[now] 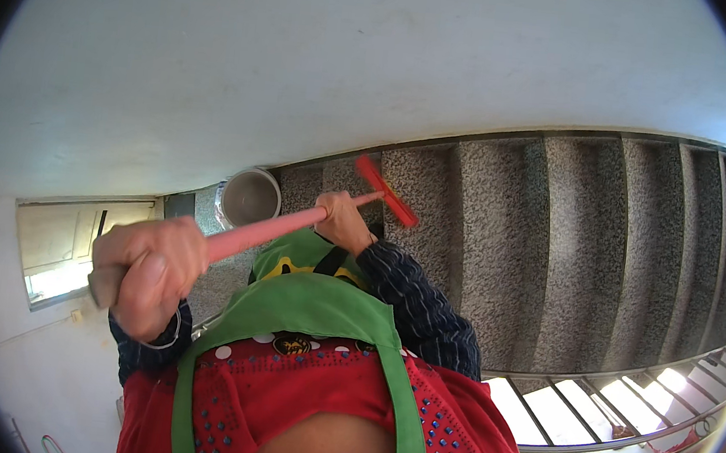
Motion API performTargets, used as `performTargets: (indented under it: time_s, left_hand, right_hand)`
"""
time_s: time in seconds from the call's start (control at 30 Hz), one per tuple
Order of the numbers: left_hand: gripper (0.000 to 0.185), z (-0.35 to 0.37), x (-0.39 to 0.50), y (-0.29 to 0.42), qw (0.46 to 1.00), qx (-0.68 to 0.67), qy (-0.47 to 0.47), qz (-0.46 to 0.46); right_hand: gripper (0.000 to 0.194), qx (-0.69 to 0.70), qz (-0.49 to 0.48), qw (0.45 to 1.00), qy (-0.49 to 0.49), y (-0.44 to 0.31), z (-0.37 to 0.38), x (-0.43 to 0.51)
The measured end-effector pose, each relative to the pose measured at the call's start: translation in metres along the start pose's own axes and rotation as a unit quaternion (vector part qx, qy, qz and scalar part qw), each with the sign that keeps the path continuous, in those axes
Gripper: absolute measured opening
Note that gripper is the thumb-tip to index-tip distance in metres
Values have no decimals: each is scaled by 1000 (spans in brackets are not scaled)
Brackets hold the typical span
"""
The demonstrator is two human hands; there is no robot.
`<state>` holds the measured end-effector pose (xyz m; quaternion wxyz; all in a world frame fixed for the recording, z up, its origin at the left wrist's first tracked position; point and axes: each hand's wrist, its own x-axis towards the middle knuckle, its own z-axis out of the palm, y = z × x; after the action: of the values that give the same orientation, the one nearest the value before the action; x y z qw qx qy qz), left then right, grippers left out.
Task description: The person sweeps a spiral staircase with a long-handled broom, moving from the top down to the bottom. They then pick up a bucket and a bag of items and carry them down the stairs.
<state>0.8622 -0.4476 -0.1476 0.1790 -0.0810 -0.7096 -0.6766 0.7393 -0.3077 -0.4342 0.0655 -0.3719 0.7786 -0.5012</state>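
Observation:
My left hand (147, 271) is closed around the upper end of a pink broom handle (264, 235). Farther down the same handle, my right hand (343, 219) grips it near the middle of the view. A red broom head (387, 191) at the handle's far end lies over a speckled stone stair (415, 192), close to the wall. Its bristles are mostly hidden beneath the head.
A round grey bucket (251, 199) stands near the wall, left of the stairs. Speckled steps (569, 259) extend to the right between a pale wall (378, 64) and a metal railing (604, 449). A door (60, 240) is at the left.

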Motion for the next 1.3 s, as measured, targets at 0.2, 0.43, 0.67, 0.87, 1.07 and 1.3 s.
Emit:
performTargets:
  time_s: [0.2,0.43,0.67,0.87,1.07,1.3]
  left_hand:
    - [21,8,23,-12,987,-148,-37,51]
    - [26,-6,2,-52,996,-73,53,26]
    - [27,-64,-7,-8,999,14,10,-36]
    - [23,-105,11,-4,976,-195,-65,74]
    - [16,-63,21,-63,975,-94,-200,-13]
    - [32,-19,36,-110,963,-176,-189,-75]
  right_hand:
    - [10,-146,12,984,105,21,-26,-15]
    - [10,-138,-7,990,4,59,16,2]
    - [6,-61,-16,994,-93,-5,70,33]
    - [6,-73,8,997,-19,-36,65,26]
    - [13,-174,68,970,156,27,5,2]
    - [11,-195,199,927,250,60,26,-73]
